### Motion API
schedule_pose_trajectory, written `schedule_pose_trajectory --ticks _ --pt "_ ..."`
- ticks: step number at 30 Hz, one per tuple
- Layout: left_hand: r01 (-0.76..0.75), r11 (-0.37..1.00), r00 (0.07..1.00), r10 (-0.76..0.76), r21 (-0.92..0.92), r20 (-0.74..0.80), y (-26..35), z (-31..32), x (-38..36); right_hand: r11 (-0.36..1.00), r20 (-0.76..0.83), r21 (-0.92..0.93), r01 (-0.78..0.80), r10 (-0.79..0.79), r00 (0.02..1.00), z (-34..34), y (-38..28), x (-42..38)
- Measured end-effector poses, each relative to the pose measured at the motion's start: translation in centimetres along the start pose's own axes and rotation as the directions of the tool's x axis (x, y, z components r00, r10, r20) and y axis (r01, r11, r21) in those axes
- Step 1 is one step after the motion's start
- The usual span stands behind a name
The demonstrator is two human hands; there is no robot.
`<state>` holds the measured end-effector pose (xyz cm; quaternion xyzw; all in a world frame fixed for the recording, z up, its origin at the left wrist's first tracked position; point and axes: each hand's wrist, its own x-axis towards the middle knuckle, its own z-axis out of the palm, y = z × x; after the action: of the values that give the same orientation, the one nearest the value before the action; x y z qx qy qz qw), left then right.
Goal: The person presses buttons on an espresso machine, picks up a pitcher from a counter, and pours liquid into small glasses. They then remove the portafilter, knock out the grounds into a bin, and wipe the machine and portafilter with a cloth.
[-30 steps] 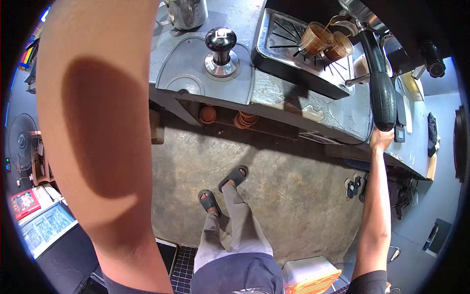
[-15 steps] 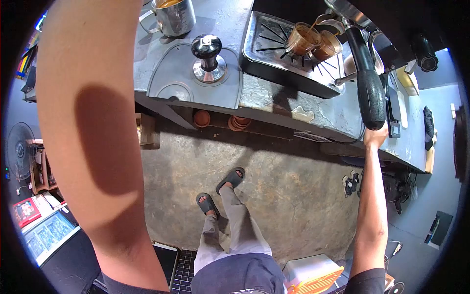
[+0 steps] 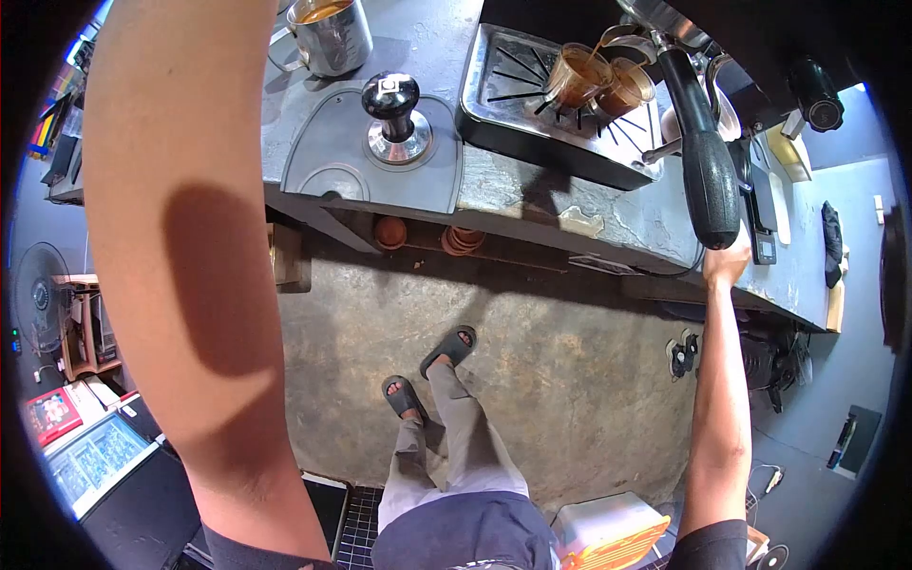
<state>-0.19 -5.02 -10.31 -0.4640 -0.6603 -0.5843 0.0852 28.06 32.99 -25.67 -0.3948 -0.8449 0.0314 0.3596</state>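
My left arm stretches up past the top edge, so my left hand is out of view. My right hand (image 3: 727,261) is at the counter's front edge, just below the end of the black portafilter handle (image 3: 711,180); its fingers are mostly hidden. Coffee runs from the portafilter's spouts into two small glasses, a left glass (image 3: 578,78) and a right glass (image 3: 627,87), both holding brown coffee. They stand side by side on the metal drip tray (image 3: 513,57). A steel pitcher (image 3: 332,43) with brown liquid stands at upper left.
A black-handled tamper (image 3: 391,114) stands on a grey tamping mat (image 3: 313,152). Right of the portafilter lies a dark scale (image 3: 763,214). Clay saucers (image 3: 463,239) sit on a shelf below the counter (image 3: 503,180). A lidded box (image 3: 608,532) is on the floor near my legs.
The view has shifted slightly, so the counter items appear a little further left. Coffee keeps running into the glasses. My right hand stays at the counter edge.
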Motion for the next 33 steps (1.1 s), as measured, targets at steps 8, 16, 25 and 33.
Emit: schedule_pose_trajectory --ticks 8,16,25,33 --pt "0.002 1.0 1.0 -0.002 0.003 -0.003 -0.02 0.08 0.08 1.0 -0.003 -0.019 0.01 -0.01 1.0 0.08 0.23 0.0" --pt "0.003 1.0 1.0 -0.003 0.005 -0.004 -0.08 0.14 0.11 1.0 -0.003 -0.028 0.0 0.0 1.0 0.1 0.3 0.04" --pt "0.0 1.0 1.0 0.0 0.006 -0.002 0.03 0.09 0.16 0.999 0.001 -0.034 -0.026 0.027 1.0 0.05 0.01 -0.03" --pt "0.0 1.0 1.0 0.0 0.009 0.0 -0.03 0.21 0.27 1.0 0.0 -0.031 0.003 -0.003 1.0 0.2 0.48 -0.01"
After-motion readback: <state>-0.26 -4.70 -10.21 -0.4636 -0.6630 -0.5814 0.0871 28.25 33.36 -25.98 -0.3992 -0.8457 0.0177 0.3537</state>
